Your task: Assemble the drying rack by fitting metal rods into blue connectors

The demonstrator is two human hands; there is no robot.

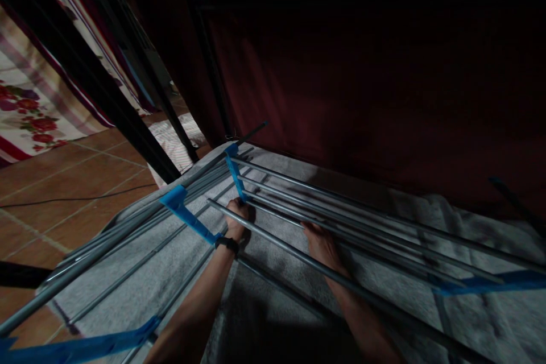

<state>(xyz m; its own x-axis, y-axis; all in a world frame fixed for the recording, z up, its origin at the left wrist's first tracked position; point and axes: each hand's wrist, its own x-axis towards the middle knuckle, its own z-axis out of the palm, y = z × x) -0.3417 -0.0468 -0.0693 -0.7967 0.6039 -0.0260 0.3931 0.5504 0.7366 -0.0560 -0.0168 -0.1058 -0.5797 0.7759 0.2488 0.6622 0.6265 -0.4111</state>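
Observation:
A folding drying rack of grey metal rods (341, 193) and blue plastic brackets (187, 213) lies over a grey towel (179, 256). My left hand (238, 219), with a dark band at the wrist, is closed around the near end of a rod beside a blue bracket (236, 177). My right hand (322, 244) reaches under a long rod and rests among the rods; its fingers are hidden behind them.
A dark red curtain or cloth (362, 85) hangs behind the rack. Black slanted frame bars (98, 91) stand at the left. Floral fabric (29, 108) hangs at the far left above a brown tiled floor (63, 182) with a thin cable.

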